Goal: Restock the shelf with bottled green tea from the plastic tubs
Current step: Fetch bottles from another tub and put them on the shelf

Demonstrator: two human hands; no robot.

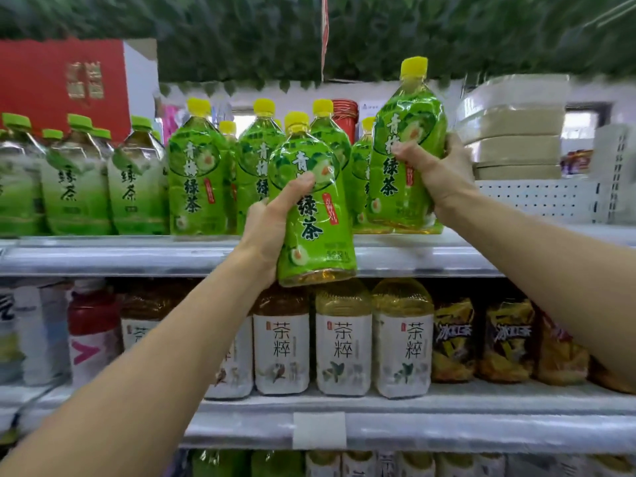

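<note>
My left hand grips a green tea bottle with a yellow cap, held tilted in front of the top shelf's edge. My right hand grips a second green tea bottle, whose base touches or hovers just over the shelf at the right end of the row. Several matching yellow-capped bottles stand on that shelf behind and to the left. No plastic tub is in view.
Green-capped tea bottles fill the top shelf's left part, under a red box. Stacked beige packs sit at the right. The shelf below holds white-labelled tea bottles and yellow-labelled bottles.
</note>
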